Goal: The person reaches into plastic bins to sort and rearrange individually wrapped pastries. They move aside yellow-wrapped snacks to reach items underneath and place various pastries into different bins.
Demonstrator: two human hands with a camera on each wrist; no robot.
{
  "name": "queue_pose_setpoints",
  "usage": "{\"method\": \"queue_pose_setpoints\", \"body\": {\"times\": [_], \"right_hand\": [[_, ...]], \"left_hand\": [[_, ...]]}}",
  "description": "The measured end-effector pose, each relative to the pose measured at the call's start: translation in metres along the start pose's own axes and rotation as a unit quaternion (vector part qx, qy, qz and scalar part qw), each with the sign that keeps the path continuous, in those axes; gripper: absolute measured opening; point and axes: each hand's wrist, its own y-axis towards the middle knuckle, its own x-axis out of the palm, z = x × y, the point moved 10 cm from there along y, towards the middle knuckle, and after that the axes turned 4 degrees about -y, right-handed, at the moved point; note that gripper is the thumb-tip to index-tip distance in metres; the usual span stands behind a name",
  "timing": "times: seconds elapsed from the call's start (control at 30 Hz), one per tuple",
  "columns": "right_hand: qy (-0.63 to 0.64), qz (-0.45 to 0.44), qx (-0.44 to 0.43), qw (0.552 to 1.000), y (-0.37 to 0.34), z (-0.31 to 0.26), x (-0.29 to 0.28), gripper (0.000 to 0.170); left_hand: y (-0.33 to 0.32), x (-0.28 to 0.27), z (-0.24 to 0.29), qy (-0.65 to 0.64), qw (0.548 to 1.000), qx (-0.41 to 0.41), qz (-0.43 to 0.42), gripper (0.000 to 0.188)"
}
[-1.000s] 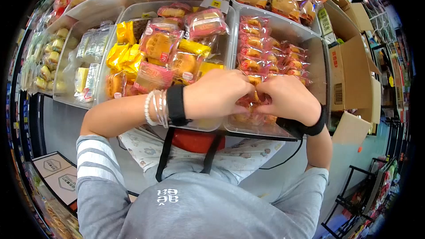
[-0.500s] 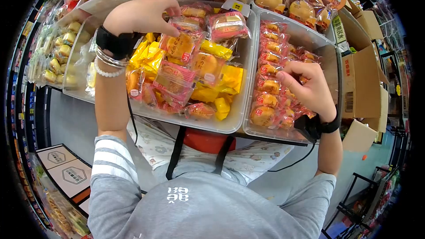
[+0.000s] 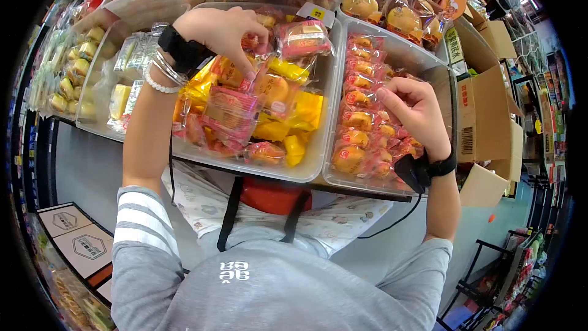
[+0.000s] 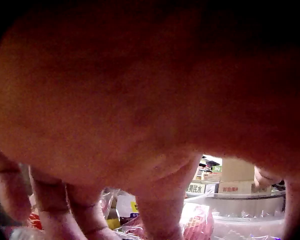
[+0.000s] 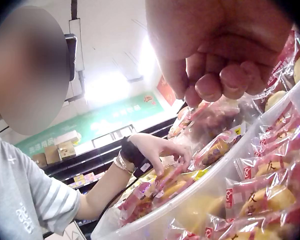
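My left hand (image 3: 223,32) is over the middle bin, thumb and fingers spread and reaching down among pink-wrapped cakes (image 3: 229,113) and yellow packets (image 3: 303,110). The left wrist view shows its fingers apart, one beside a pink packet (image 4: 197,222); contact at the fingertips is unclear. From the right wrist view, the left hand (image 5: 157,150) is low over the wrapped cakes. My right hand (image 3: 416,110) hovers above the right bin of small red-wrapped cakes (image 3: 355,119). Its fingers (image 5: 232,80) hang loosely curled, holding nothing visible.
Clear bin walls (image 3: 334,92) separate the goods. More bins stand left and behind, including wrapped buns (image 3: 404,18). Cardboard boxes (image 3: 484,110) stand at the right. A black cable (image 3: 392,224) hangs below my right wrist.
My hands were together over the small cakes and are now apart. The left moved to the middle bin, then slightly lower toward its packets. The right stays above the right bin.
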Motion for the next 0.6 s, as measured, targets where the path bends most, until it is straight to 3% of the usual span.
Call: {"method": "queue_pose_setpoints", "body": {"times": [0.07, 0.13, 0.17, 0.23, 0.3, 0.37, 0.4, 0.43, 0.5, 0.53, 0.57, 0.6], "right_hand": [[-0.012, 0.006, -0.001, 1.0, -0.001, -0.002, -0.003, 0.024], [-0.001, 0.005, 0.0, 1.0, -0.001, -0.001, -0.004, 0.024], [0.011, 0.004, 0.001, 1.0, -0.001, -0.001, -0.005, 0.024], [0.036, 0.003, 0.01, 0.999, -0.002, -0.003, -0.007, 0.023], [0.059, 0.003, 0.016, 0.998, -0.003, -0.005, -0.008, 0.022], [0.085, -0.006, 0.018, 0.996, -0.005, -0.006, -0.007, 0.02], [0.122, -0.076, 0.038, 0.989, -0.007, -0.002, 0.001, 0.017], [0.12, -0.069, 0.039, 0.99, -0.009, 0.0, 0.004, 0.017], [0.196, -0.034, -0.113, 0.973, -0.009, -0.031, 0.003, 0.045], [0.187, -0.071, -0.124, 0.972, -0.009, -0.032, 0.005, 0.068], [0.188, -0.066, -0.127, 0.972, -0.009, -0.031, 0.004, 0.068], [0.279, -0.034, -0.162, 0.946, -0.009, -0.036, -0.005, 0.069]], "left_hand": [[0.004, -0.001, 0.006, -0.011, 1.0, 0.024, 0.004, 0.031], [0.008, 0.011, 0.003, -0.127, 0.986, -0.01, -0.107, 0.025], [0.007, 0.007, 0.002, -0.124, 0.986, -0.009, -0.107, 0.025], [0.003, -0.013, 0.023, -0.176, 0.978, 0.084, -0.073, 0.021], [-0.006, -0.034, 0.025, -0.212, 0.974, 0.076, -0.033, 0.018], [-0.018, -0.064, 0.045, -0.335, 0.93, 0.148, 0.041, 0.017], [-0.021, -0.073, 0.049, -0.394, 0.907, 0.14, 0.051, 0.021], [-0.021, -0.085, 0.055, -0.407, 0.888, 0.194, 0.095, 0.023], [-0.008, -0.085, 0.063, -0.57, 0.798, 0.164, 0.11, 0.027], [-0.004, -0.087, 0.069, -0.614, 0.763, 0.116, 0.167, 0.03], [0.002, -0.088, 0.085, -0.604, 0.773, 0.121, 0.155, 0.033], [0.011, -0.086, 0.101, -0.634, 0.749, 0.147, 0.121, 0.033]]}}
